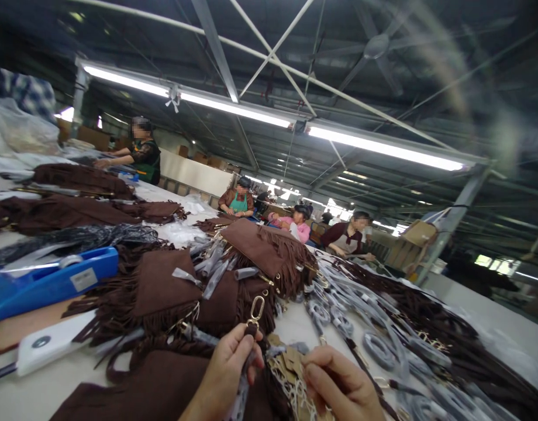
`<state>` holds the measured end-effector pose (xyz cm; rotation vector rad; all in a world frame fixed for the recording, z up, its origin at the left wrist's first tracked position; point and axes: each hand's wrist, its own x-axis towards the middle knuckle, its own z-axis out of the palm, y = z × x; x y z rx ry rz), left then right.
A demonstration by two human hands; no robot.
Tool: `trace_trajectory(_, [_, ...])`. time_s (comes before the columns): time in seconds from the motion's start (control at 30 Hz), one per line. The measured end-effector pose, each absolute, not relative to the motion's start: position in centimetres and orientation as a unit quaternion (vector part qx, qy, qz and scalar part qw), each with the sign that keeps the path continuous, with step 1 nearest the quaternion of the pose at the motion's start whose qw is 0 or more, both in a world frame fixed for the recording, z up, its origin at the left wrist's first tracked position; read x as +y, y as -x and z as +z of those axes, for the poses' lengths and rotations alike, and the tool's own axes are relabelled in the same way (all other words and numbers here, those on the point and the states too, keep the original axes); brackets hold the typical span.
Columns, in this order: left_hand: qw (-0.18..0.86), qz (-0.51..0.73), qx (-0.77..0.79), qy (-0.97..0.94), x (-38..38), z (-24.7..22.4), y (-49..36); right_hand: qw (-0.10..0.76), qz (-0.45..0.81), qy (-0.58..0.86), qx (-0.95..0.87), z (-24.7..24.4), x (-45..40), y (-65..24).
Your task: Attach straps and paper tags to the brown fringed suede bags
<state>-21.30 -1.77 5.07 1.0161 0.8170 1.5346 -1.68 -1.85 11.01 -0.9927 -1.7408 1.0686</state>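
Observation:
In the head view, my left hand (234,365) is closed on a dark brown strap end (251,330), with a gold clasp (257,309) standing up above the fingers. Plastic wrapping hangs from the strap below that hand. To the right, my right hand (337,380) has its thumb and fingers pressed together beside tan tags (292,363) with white strings; what it pinches, if anything, is hidden. Brown fringed bags (166,280) lie piled behind and left of my left hand. Brown fabric (137,386) spreads over the table at the lower left.
Straps in clear plastic (374,316) cover the table (302,327) on the right. A blue tape dispenser (93,266) and a white device (49,345) lie at the left. Several people (148,155) work farther back. Dark fringe (431,310) stretches along the right side.

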Motion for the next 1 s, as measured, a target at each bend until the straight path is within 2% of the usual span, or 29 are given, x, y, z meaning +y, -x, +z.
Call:
trace_trajectory(0.1, [0.535,0.627,0.346,-0.448,-2.3,5.3,20.8,0.475,0.435,0.409,-0.647,10.3,-1.9,3.5])
trace_trajectory(0.23, [0.529,0.606,0.360,-0.473,-2.8,5.5,20.4,0.489,0.443,0.409,-0.630,9.2,-1.4,5.0])
trace_trajectory(0.3, [0.518,0.598,0.369,-0.487,-3.0,5.6,20.2,0.501,0.393,0.402,-0.658,8.7,-1.1,5.2])
trace_trajectory(0.47, [0.461,0.592,0.380,-0.541,-3.5,5.5,19.7,0.500,0.133,0.261,-0.815,8.6,-1.0,5.1])
trace_trajectory(0.6, [0.450,0.589,0.370,-0.560,-3.5,4.9,19.3,0.516,0.002,0.230,-0.825,8.9,-1.1,5.0])
trace_trajectory(0.77, [0.444,0.598,0.358,-0.564,-4.0,5.1,19.0,0.491,-0.069,0.229,-0.837,8.4,-0.8,4.8])
trace_trajectory(1.0, [0.479,0.647,0.298,-0.513,-4.1,5.8,19.3,0.495,-0.090,0.223,-0.835,8.7,-1.0,5.0])
